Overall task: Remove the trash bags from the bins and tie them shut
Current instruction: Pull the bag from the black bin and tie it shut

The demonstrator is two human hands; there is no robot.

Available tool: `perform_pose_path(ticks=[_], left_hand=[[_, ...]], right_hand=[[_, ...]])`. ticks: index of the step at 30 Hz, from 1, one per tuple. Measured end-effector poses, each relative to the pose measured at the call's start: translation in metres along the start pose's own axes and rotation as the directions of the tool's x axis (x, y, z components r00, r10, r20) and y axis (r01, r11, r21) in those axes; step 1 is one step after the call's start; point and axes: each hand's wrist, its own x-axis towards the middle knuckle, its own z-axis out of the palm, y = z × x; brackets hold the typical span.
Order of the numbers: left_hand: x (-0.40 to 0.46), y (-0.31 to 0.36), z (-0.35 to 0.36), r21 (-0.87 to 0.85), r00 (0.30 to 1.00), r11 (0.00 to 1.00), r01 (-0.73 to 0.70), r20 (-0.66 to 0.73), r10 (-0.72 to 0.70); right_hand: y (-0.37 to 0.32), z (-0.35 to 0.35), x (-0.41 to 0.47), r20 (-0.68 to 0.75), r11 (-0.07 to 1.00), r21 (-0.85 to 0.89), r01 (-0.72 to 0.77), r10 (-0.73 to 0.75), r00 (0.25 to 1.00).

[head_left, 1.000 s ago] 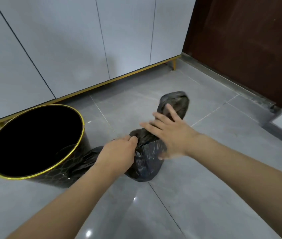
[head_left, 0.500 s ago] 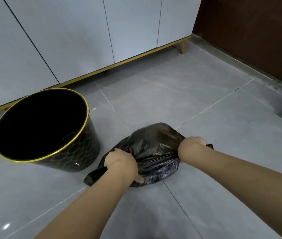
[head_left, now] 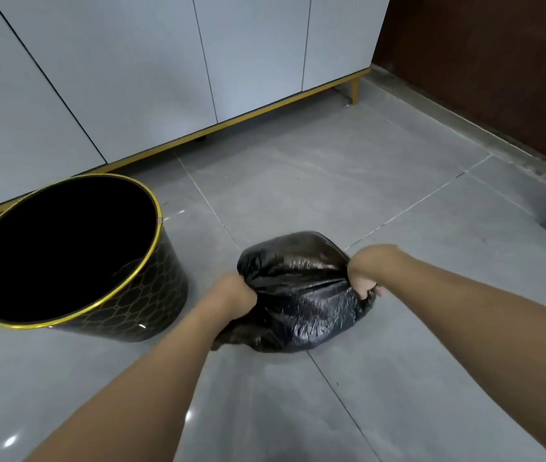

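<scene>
Though it sits squat on the grey tiled floor [head_left: 381,168], the crinkled black plastic trash bag [head_left: 298,295] reads as light and soft: thin glossy film, slack and slippery, likely to tear if dragged across the floor or snagged.

Position: near centre of the scene, just right of the bin, out of it and resting on the floor across a grout line.

Hold: left hand [head_left: 231,296] grips a gathered bunch of film at the bag's left side, fingers curled tight on it; right hand [head_left: 366,271] does the same at the right side, fingers [head_left: 378,290] wrapped round a twisted end. The film between them is stretched taut over the top. Best purchase, by judgement, is these two bunched ends near the mouth, not the smooth belly.

Surroundings:
- Round black bin with gold rim and faint gold lattice pattern [head_left: 151,295], left, upright, apparently empty inside, close to the bag but apart from it.
- Pale grey cabinet doors with gold base trim and leg [head_left: 248,61], far.
- Dark brown wall panel [head_left: 498,61], far right.

Obstruction: none seen round the bag; the bin stands near the left forearm.
</scene>
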Motion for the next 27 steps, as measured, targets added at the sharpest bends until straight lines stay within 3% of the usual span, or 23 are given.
perform_pose_path(ticks=[3, 5, 6, 7, 9, 12, 14, 16, 19, 22, 25, 27], left_hand=[[-0.01, 0.017, -0.023, -0.172, 0.944, 0.961, -0.218, -0.286, 0.163], [-0.024, 0.02, -0.029, 0.051, 0.818, 0.926, -0.373, -0.453, 0.354], [-0.031, 0.018, -0.027, 0.209, 0.764, 0.895, -0.395, -0.466, 0.446], [-0.035, 0.015, -0.022, 0.333, 0.754, 0.867, -0.372, -0.436, 0.491], [-0.038, 0.008, -0.009, 0.441, 0.836, 0.855, -0.274, -0.331, 0.438], [-0.027, -0.006, 0.015, 0.551, 0.964, 0.833, -0.04, -0.199, 0.178], [-0.019, -0.014, 0.028, 0.662, 0.998, 0.749, 0.027, -0.063, 0.019], [-0.012, -0.021, 0.04, 0.687, 0.987, 0.727, 0.014, 0.108, -0.121], [-0.001, -0.037, 0.049, 0.583, 0.938, 0.812, 0.03, 0.264, -0.225], [0.007, -0.045, 0.051, 0.419, 0.923, 0.908, 0.013, 0.344, -0.172], [0.015, -0.053, 0.053, 0.107, 0.965, 0.992, 0.067, 0.245, -0.092], [0.019, -0.059, 0.055, -0.145, 0.99, 0.987, 0.064, 0.132, -0.045]], right_hand=[[0.015, -0.02, 0.01, 0.158, 1.0, -0.024, 0.01, -0.006, 0.987], [0.019, -0.024, 0.011, 0.17, 0.996, -0.083, 0.022, -0.008, 0.985], [0.02, -0.023, 0.012, 0.167, 0.994, -0.106, 0.021, -0.003, 0.986], [0.019, -0.019, 0.013, 0.168, 0.993, -0.114, 0.023, -0.003, 0.986], [0.014, -0.003, 0.016, 0.163, 0.995, -0.089, 0.054, -0.039, 0.986], [0.004, 0.019, 0.024, 0.177, 0.985, 0.099, 0.141, -0.157, 0.972], [-0.006, 0.034, 0.036, 0.241, 0.956, 0.223, 0.19, -0.243, 0.94], [-0.015, 0.049, 0.047, 0.282, 0.902, 0.353, 0.247, -0.354, 0.892], [-0.017, 0.066, 0.057, 0.296, 0.713, 0.649, 0.266, -0.558, 0.775], [-0.01, 0.08, 0.067, 0.217, 0.438, 0.869, 0.231, -0.755, 0.619], [-0.008, 0.089, 0.069, 0.031, 0.133, 0.982, 0.137, -0.818, 0.575], [-0.011, 0.092, 0.069, -0.08, -0.032, 0.995, 0.093, -0.817, 0.571]])
